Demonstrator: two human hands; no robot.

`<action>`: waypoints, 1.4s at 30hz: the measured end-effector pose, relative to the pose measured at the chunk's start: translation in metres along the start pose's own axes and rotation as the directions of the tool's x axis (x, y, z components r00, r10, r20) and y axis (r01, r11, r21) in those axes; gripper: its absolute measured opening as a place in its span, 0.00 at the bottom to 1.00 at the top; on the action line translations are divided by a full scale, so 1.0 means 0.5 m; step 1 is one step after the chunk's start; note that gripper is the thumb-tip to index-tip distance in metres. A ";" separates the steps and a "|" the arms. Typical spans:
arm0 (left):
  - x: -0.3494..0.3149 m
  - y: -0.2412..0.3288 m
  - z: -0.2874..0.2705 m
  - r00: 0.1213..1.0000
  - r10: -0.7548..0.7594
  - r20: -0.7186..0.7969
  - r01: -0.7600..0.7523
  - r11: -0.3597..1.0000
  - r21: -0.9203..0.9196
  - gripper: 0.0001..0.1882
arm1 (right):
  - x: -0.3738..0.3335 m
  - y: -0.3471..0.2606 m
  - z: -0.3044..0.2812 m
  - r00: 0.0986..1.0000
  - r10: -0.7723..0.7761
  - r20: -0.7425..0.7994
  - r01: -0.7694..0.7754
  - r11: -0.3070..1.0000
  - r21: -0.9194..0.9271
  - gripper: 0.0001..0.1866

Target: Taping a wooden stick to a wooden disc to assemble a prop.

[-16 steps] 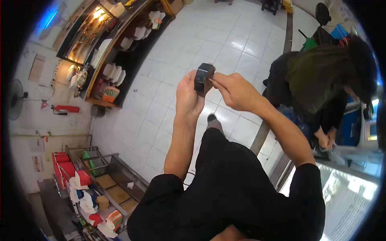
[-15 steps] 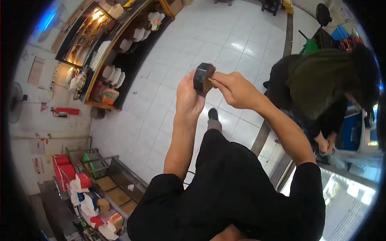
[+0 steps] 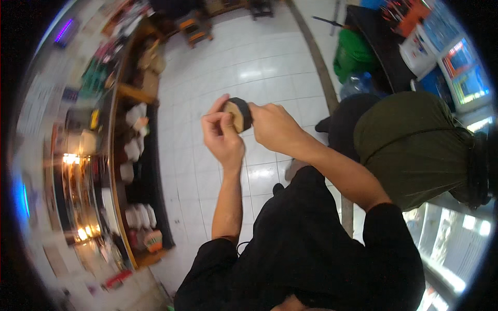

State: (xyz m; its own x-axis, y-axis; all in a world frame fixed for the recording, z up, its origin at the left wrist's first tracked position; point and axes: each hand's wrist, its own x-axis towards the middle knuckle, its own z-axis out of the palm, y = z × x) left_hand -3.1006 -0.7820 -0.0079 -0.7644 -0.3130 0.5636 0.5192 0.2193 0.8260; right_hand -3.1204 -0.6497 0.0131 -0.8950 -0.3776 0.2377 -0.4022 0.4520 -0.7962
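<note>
In front of me, over the tiled floor, is a small black octagonal box-like object (image 3: 243, 115) with a tan inner face turned toward my left. My right hand (image 3: 277, 129) grips its right side, the fingers closed round the dark rim. My left hand (image 3: 224, 139) is at the tan face, with thumb and fingers bent against it and one fingertip up by the rim. Whether the left fingers hold anything small at that face is hidden. Both forearms reach forward from my black sleeves.
At left runs a wooden shelf counter (image 3: 121, 207) with stacked white cartons (image 3: 139, 216) and a lit display case (image 3: 78, 197). Close on my right a person in a dark green top (image 3: 415, 147) bends over. Beyond are a green bin (image 3: 355, 54) and an orange-topped stool (image 3: 194, 31).
My view has turned and moved forward. The box has turned, its tan face now toward my left hand. My right hand has moved onto its rim; my left fingers now reach the face.
</note>
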 end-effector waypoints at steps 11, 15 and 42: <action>0.435 -0.365 0.407 0.584 -0.687 0.431 0.681 0.127 -0.721 0.15 | 0.483 0.381 -0.199 0.972 0.202 -0.121 -0.065 0.722 0.689 0.14; 0.565 -0.469 0.537 0.540 -0.723 0.431 0.703 0.105 -0.704 0.13 | 0.622 0.487 -0.259 0.924 0.177 -0.339 0.010 0.874 0.485 0.10; 1.033 -0.869 1.323 0.310 -0.793 0.524 0.795 -0.086 -0.601 0.19 | 1.175 1.073 -0.801 0.974 0.159 -0.158 -0.190 0.961 -0.203 0.05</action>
State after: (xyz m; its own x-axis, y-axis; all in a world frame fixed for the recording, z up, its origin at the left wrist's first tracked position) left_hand -3.9739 -0.4278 -0.0789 -0.8492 0.2130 -0.4831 -0.4225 -0.8229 0.3799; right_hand -3.9394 -0.3055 -0.0515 -0.9668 -0.1678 0.1928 -0.2554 0.6700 -0.6971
